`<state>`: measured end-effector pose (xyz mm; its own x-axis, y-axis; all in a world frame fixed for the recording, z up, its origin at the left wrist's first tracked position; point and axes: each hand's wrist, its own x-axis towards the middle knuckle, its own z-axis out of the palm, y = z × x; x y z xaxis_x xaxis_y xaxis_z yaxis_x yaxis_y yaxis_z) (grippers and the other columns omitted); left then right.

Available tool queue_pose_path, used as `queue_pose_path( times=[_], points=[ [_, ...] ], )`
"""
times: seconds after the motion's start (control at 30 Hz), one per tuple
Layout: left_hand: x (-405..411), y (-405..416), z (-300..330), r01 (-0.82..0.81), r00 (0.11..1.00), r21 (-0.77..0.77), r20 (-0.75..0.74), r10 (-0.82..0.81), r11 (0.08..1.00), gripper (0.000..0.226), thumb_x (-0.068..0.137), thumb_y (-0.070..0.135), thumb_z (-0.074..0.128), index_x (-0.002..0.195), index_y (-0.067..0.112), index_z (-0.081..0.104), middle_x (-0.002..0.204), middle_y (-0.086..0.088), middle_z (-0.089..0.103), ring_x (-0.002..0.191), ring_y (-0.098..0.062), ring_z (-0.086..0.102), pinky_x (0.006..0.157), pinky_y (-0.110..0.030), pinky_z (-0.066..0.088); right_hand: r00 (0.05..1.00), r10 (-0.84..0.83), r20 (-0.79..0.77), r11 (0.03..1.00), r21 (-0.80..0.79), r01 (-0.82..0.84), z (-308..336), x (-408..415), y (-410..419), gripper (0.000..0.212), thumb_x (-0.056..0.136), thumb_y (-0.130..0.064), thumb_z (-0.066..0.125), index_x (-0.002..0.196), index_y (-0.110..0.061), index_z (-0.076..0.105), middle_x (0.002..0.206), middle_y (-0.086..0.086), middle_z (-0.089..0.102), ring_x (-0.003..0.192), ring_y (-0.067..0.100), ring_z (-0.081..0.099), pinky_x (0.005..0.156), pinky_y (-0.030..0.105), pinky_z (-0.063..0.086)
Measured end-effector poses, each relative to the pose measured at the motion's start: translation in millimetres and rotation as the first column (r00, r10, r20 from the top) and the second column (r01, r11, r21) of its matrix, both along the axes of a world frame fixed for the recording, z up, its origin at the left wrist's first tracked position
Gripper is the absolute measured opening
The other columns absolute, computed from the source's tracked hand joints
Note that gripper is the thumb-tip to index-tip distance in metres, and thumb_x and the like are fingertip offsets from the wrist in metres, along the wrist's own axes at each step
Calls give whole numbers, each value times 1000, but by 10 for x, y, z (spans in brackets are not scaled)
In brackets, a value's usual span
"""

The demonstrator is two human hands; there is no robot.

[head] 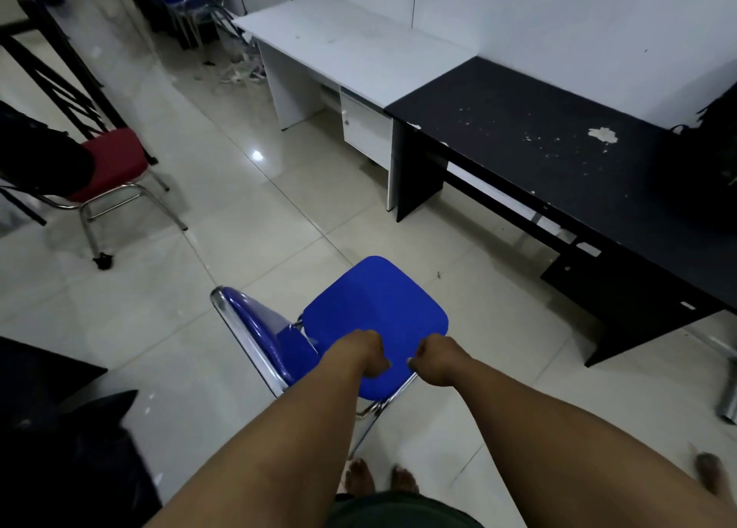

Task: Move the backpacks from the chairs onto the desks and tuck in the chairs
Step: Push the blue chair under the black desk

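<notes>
Hands, left hand (369, 354) and right hand (436, 362), gripping blue chair (375, 308), black desk (558, 160) beyond, red chair (111, 164) left.

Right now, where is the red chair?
In the head view the red chair stands at the left edge on the tiled floor, well left of the white desk, with a dark backpack lying on its seat.

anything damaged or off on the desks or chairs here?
Yes. The black desk top is chipped, pale patches showing through its surface. The blue chair, gripped by both hands, stands out on the floor, not yet tucked in.
</notes>
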<state>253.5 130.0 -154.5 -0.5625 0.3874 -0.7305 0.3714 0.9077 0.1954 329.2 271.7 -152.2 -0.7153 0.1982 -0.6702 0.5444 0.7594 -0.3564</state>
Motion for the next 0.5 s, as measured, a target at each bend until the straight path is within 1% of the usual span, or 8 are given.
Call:
queue_pose_path(
  times=[0.07,0.13,0.2,0.27,0.33,0.43,0.5],
  points=[
    [-35,-67,43,-16,1000,26,-6,16,1000,39,96,38,53,127,14,57,126,-6,59,98,-21,54,93,-36,49,1000,1,-8,1000,9,-1,33,-67,-58,20,95,-35,58,94,-15,55,94,3,56,86,20,54,74,30,45],
    [-63,-133,75,-28,999,55,-13,29,998,38,96,37,53,126,14,58,127,-7,59,94,-19,52,90,-35,48,1000,18,-12,1000,21,-17,40,-117,-138,21,95,-36,58,96,-15,55,96,3,56,87,20,54,72,29,43],
    [-88,-205,96,-46,999,66,-16,47,997,36,96,37,54,124,14,59,126,-8,60,93,-19,53,88,-34,48,1000,16,-9,1000,17,-16,24,-157,-237,21,95,-36,58,97,-15,55,96,3,57,87,20,55,74,31,46],
    [-100,-282,92,-52,999,68,-8,53,996,38,96,38,54,126,15,58,127,-7,59,103,-22,57,91,-35,49,1000,4,0,1000,16,-4,-15,-189,-335,22,93,-37,59,96,-16,55,97,3,57,89,21,56,78,33,49],
    [-119,-380,74,-47,999,76,2,47,996,39,96,38,55,128,16,57,129,-6,58,111,-24,57,96,-36,49,1000,-3,6,1000,20,3,-60,-224,-447,22,93,-37,60,98,-16,56,98,4,58,89,21,56,78,33,49],
    [-201,-568,49,-12,1000,78,-5,13,997,39,95,37,57,128,16,58,130,-7,58,113,-25,57,99,-38,49,1000,-22,10,999,25,21,-106,-303,-646,21,94,-35,59,100,-15,59,98,4,59,91,21,57,73,30,45],
    [-320,-730,41,18,1000,65,-1,-18,998,41,96,38,56,130,15,57,132,-8,57,116,-26,56,100,-38,48,998,-56,10,998,20,56,-154,-379,-826,19,95,-35,58,92,-16,56,97,4,58,88,21,55,72,29,42]
  ],
)
